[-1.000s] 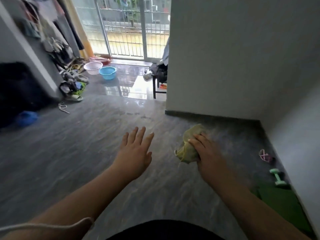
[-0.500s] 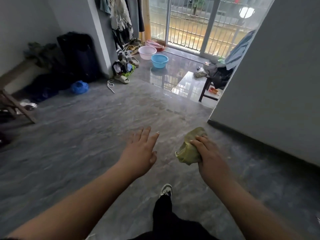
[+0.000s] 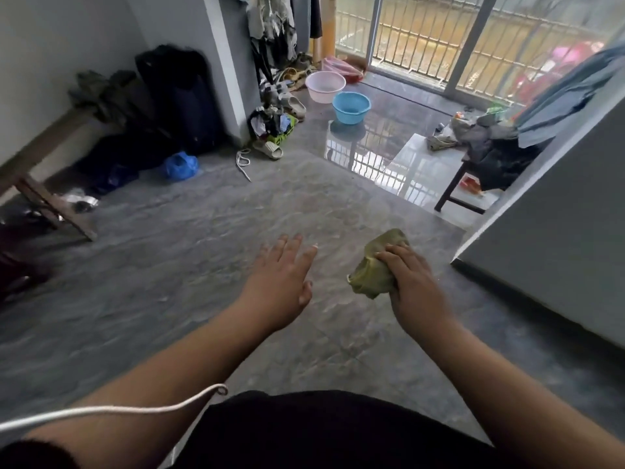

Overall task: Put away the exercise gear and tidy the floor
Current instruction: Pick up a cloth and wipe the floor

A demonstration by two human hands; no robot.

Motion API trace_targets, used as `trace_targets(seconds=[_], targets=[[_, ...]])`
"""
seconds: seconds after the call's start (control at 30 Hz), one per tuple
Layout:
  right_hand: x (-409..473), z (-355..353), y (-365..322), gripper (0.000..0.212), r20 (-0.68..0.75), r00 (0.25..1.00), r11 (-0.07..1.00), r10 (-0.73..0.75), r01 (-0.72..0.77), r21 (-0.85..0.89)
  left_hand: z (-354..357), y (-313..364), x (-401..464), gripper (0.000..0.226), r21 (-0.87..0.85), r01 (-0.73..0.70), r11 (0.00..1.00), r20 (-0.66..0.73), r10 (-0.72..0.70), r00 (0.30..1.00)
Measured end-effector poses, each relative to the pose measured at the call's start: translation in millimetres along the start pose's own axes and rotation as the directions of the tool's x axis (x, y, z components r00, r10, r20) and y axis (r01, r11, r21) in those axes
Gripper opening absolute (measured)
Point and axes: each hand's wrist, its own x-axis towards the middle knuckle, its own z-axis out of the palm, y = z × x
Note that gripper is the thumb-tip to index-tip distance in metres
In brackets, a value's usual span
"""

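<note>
Right hand (image 3: 411, 286) clamps a bunched green cloth (image 3: 373, 270); left hand (image 3: 280, 282) spread beside it, empty. Floor-wiping stage, probably; next, cloth down.

A lived-in home interior: grey tiled floor (image 3: 169, 282), clothes hanging (image 3: 270, 25) by a pillar, sandals (image 3: 269, 149), plastic wash basins (image 3: 351, 107) near a barred balcony door (image 3: 422, 35).

cloth (image 3: 372, 275): olive green
floor (image 3: 169, 282): grey, marbled veining
near basin (image 3: 351, 107): light blue
far basin (image 3: 325, 86): pale pink
plastic bag (image 3: 179, 165): blue
cord (image 3: 111, 409): white
suitcase (image 3: 182, 96): black
</note>
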Motion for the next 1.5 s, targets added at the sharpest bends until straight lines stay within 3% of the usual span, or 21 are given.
trace_targets(seconds=[0.27, 0.5, 0.87, 1.2, 1.5], targets=[[146.8, 58.7, -7.4, 0.050, 0.023, 0.996, 0.996, 0.081, -0.080, -0.050, 3.3, -116.4, 142.3, 0.070, -0.004, -0.065, 0.998, 0.022, 0.065, 0.998], [269.5, 107.1, -39.5, 0.052, -0.072, 0.954, 0.954, 0.291, -0.295, -0.048, -9.6, -222.3, 273.4, 0.071, 0.012, -0.190, 0.982, 0.114, 0.187, 0.976], [389.2, 158.5, 31.4, 0.058, -0.074, 0.869, 0.872, 0.489, -0.482, 0.088, 12.6, -238.5, 454.4, 0.070, -0.020, -0.405, 0.914, 0.323, 0.390, 0.863], [510.9, 257.9, 177.8, 0.053, 0.093, 0.841, 0.838, 0.533, -0.540, 0.081, 140.8, -234.8, 603.2, 0.073, -0.092, -0.344, 0.934, 0.475, 0.345, 0.810], [540.0, 491.6, 352.3, 0.059, 0.149, 0.777, 0.774, 0.611, -0.626, 0.095, 385.8, -257.8, 714.6, 0.074, -0.278, -0.205, 0.938, 0.496, 0.323, 0.806]])
